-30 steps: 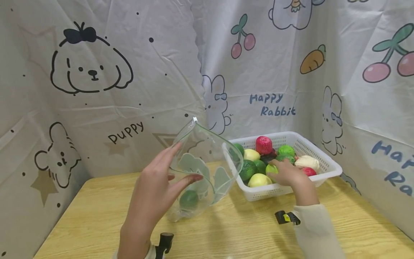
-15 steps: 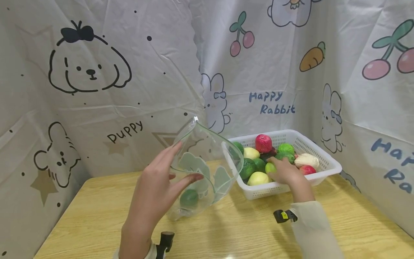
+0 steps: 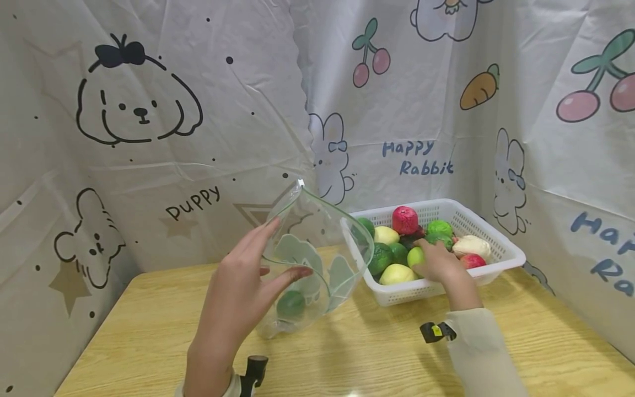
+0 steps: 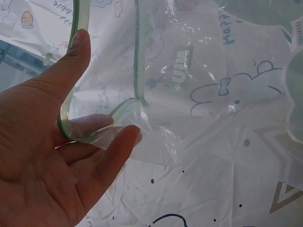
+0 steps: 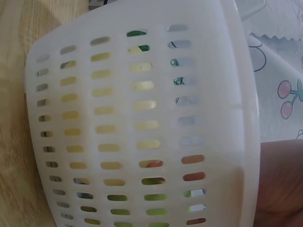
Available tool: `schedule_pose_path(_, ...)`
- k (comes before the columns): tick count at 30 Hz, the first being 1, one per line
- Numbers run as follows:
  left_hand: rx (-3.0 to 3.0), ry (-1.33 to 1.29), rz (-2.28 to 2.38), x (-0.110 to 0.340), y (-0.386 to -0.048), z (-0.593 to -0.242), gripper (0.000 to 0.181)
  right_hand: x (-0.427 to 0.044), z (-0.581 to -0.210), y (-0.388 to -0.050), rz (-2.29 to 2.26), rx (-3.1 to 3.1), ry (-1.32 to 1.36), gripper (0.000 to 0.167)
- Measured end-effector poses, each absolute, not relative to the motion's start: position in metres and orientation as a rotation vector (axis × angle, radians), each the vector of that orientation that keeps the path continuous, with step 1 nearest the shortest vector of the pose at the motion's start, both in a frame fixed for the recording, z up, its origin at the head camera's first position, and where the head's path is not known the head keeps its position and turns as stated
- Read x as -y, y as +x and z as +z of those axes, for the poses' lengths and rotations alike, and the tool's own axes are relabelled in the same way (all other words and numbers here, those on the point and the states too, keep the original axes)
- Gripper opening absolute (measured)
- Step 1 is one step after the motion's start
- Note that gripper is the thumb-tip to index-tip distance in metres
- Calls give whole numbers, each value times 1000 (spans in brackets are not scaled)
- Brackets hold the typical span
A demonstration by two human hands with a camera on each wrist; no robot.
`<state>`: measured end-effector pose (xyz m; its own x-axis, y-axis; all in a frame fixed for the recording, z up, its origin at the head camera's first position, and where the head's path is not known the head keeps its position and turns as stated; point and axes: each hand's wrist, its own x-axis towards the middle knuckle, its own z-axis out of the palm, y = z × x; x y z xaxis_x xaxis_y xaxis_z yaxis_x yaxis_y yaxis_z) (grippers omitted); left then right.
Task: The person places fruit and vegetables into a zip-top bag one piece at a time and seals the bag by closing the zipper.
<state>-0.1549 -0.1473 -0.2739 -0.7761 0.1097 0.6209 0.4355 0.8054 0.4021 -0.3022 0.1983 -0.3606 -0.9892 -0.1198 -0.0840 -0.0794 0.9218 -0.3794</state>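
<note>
In the head view, my left hand (image 3: 230,303) holds up a clear zip bag (image 3: 297,255) by its green-edged mouth, thumb and fingers spreading it wide. A dark green fruit (image 3: 290,305) lies at the bottom of the bag. The left wrist view has the left hand (image 4: 38,142) with its fingers around the clear film (image 4: 184,127). Inside the white basket (image 3: 503,266), my right hand (image 3: 441,263) grips a light green fruit (image 3: 415,257); its fingertips are partly hidden. The basket wall (image 5: 222,94) covers most of the right wrist view, the right hand (image 5: 281,182) at its edge.
Around the right hand the basket holds several fruits and vegetables, among them a red one (image 3: 404,220), a pale yellow one (image 3: 398,274) and a cream one (image 3: 471,248). A printed cloth (image 3: 248,110) hangs behind the wooden table (image 3: 149,331).
My right hand and sleeve have shifted slightly to the left over the basket, the fingers staying at the light green fruit. My left hand and the bag have hardly moved.
</note>
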Motion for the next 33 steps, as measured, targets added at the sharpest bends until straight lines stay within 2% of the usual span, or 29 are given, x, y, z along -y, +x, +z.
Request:
schedule_pose_path(5, 2397, -397, -726, 148, -155, -274, 87, -198, -360, -302, -599, -2978, -153, 68)
schedule_pose_path(17, 2386, -397, -732, 150, -153, -273, 85, -198, -355, -299, -598, -3033, -254, 65)
schedule_pose_path(33, 2386, -395, -748, 151, -153, -272, 85, -187, -307, -263, -836, -3208, -435, 65)
